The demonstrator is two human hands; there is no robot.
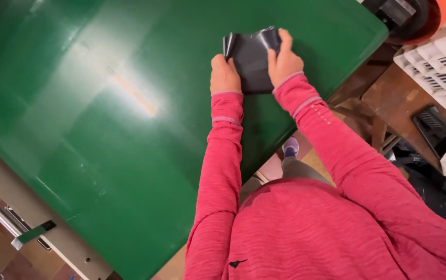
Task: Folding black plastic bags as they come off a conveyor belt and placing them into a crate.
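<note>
- Left hand [225,75] pinched the near-left edge of the folded dark glossy plastic sheet [251,61].
- Right hand [284,58] clamped its right side.
- Sheet lay flat on the shiny green table [103,119].

There is one green table [103,103] and one dark folded bag [251,62]. Two hands hold it, the left hand [224,75] and the right hand [284,61]. One white crate [441,62] sits nearby.
</note>
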